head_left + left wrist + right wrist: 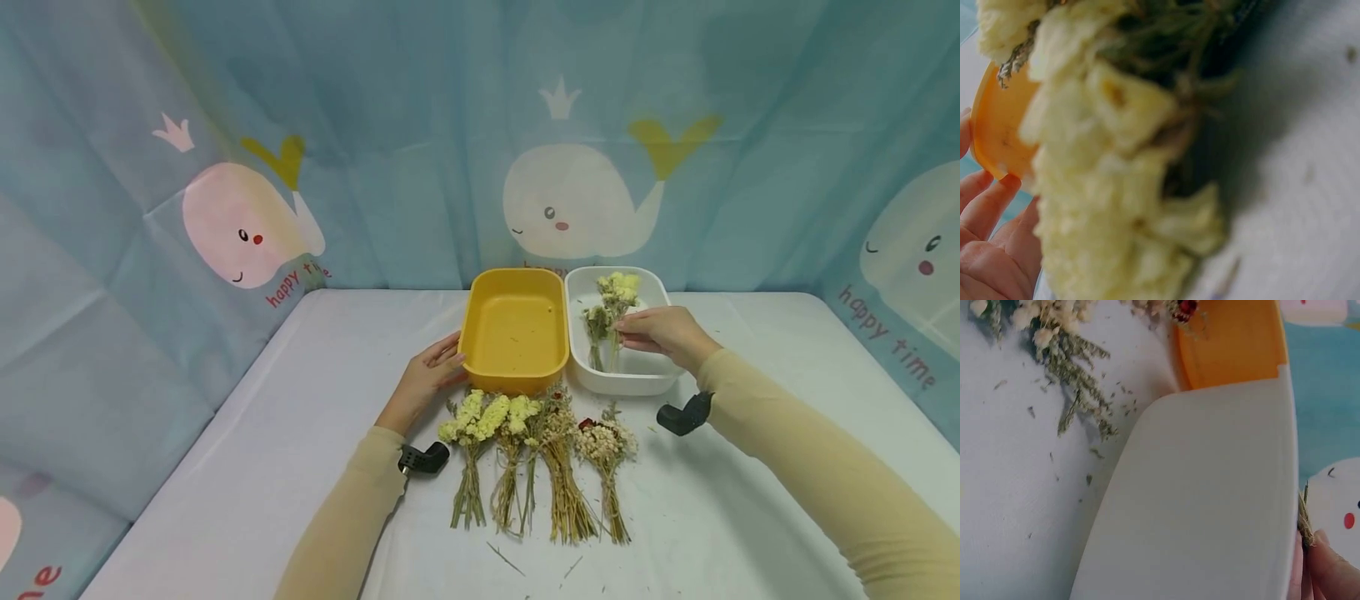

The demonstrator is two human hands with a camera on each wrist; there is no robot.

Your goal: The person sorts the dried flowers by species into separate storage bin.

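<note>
My right hand [670, 331] pinches the stems of a small bunch of pale yellow dried flowers [621, 286] in the white tub [630, 384]. Beside it in the tub lies a second, smaller dried bunch [596, 320]. In the right wrist view the tub's outer wall [1197, 487] hides most of that hand; only fingertips and stems [1304, 528] show past its rim. My left hand [422, 379] touches the left side of the yellow tub [512, 329] with extended fingers. Blurred yellow flowers [1110, 187] fill much of the left wrist view.
In front of the tubs lie several dried bunches: two yellow ones [471, 421] [517, 414], a straw-coloured one [558, 442] and a cream one with dark red blooms [606, 442]. Loose stems [506, 559] and crumbs lie on the white tablecloth [315, 442]. A whale-print curtain [405, 167] stands behind.
</note>
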